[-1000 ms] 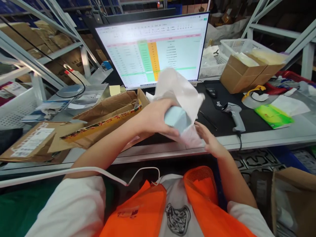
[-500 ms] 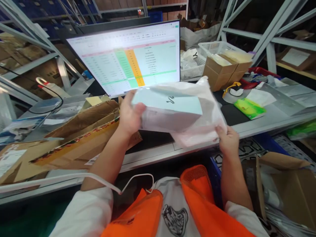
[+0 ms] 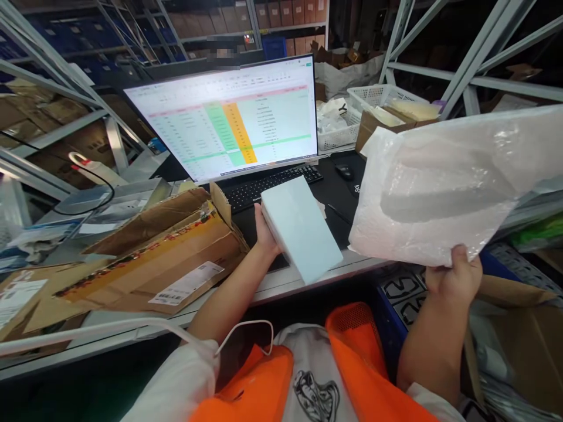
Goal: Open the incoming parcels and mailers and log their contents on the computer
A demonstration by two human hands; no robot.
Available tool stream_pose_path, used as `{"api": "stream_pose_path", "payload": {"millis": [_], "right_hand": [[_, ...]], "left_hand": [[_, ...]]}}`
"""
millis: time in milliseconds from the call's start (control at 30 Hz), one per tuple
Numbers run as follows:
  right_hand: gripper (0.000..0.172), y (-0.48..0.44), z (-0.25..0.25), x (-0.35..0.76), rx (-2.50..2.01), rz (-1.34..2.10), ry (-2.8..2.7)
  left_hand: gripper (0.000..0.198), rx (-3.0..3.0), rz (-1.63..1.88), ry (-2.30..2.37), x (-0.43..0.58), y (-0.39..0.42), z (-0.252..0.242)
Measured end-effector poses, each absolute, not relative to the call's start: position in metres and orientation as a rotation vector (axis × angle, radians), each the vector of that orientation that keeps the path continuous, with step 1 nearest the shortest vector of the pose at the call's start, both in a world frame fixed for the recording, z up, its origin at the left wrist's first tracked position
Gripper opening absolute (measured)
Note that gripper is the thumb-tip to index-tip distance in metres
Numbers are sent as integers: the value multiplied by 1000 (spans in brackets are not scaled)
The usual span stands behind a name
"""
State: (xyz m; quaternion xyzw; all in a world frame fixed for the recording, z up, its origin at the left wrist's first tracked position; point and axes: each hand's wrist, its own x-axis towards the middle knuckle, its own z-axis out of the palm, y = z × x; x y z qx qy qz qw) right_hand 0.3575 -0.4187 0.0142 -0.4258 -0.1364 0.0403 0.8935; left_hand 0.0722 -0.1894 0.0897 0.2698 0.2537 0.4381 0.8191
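Observation:
My left hand point(image 3: 265, 232) grips a flat pale blue box point(image 3: 300, 228) by its left edge and holds it tilted above the front edge of the desk point(image 3: 132, 319). Out to the right, my right hand point(image 3: 454, 278) pinches the lower edge of a translucent white plastic bag point(image 3: 444, 181), which hangs apart from the box and looks empty. Behind the box lie a black keyboard point(image 3: 275, 183) and a monitor point(image 3: 229, 117) showing a spreadsheet.
Flattened cardboard boxes point(image 3: 162, 246) cover the desk at left. A black mouse point(image 3: 343, 171) sits on a dark mat. A white basket point(image 3: 373, 102) and a brown carton point(image 3: 373, 123) stand at the back right. An open carton point(image 3: 519, 340) is on the floor at right. Metal shelving surrounds the desk.
The pale blue box has come out of the plastic bag. My right hand has swung the bag away to the right, while my left hand lowered the box toward the desk edge.

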Motion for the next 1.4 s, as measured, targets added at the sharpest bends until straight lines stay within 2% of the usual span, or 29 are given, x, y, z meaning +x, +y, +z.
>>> {"api": "stream_pose_path", "payload": {"millis": [200, 333, 400, 467, 600, 700, 867, 1033, 1133, 1200, 1300, 1400], "right_hand": [[44, -426, 4, 357, -1056, 31, -352], [43, -426, 3, 349, -1185, -33, -370], [45, -426, 5, 344, -1226, -44, -374], [48, -426, 8, 339, -1258, -64, -385], [50, -420, 24, 326, -1282, -111, -428], [45, -402, 46, 311, -1158, -103, -497], [49, -343, 107, 273, -969, -124, -729], [28, -279, 207, 203, -911, -325, -1346], [36, -241, 259, 143, -802, -139, -2029], [40, -214, 276, 101, -792, 79, -2418], [32, -174, 275, 48, -951, 389, -2842], [18, -146, 251, 16, -1110, 635, -3040]], "left_hand": [[87, 824, 1104, 630, 65, -173, 64], [93, 1433, 1402, 707, 52, -171, 39], [96, 1805, 1412, 698, 44, -174, 29], [92, 2042, 1342, 642, 38, -179, 24], [72, 2235, 1310, 521, 30, -192, 35], [64, 2356, 1328, 572, 25, -203, 55], [56, 2464, 1224, 661, 21, -213, 68], [71, 2343, 1281, 709, 15, -199, 43], [75, 2285, 1279, 745, 13, -189, 28], [74, 2258, 1289, 742, 13, -185, 22], [76, 2244, 1275, 721, 12, -184, 15], [78, 2223, 1193, 765, 11, -186, 10]]}}
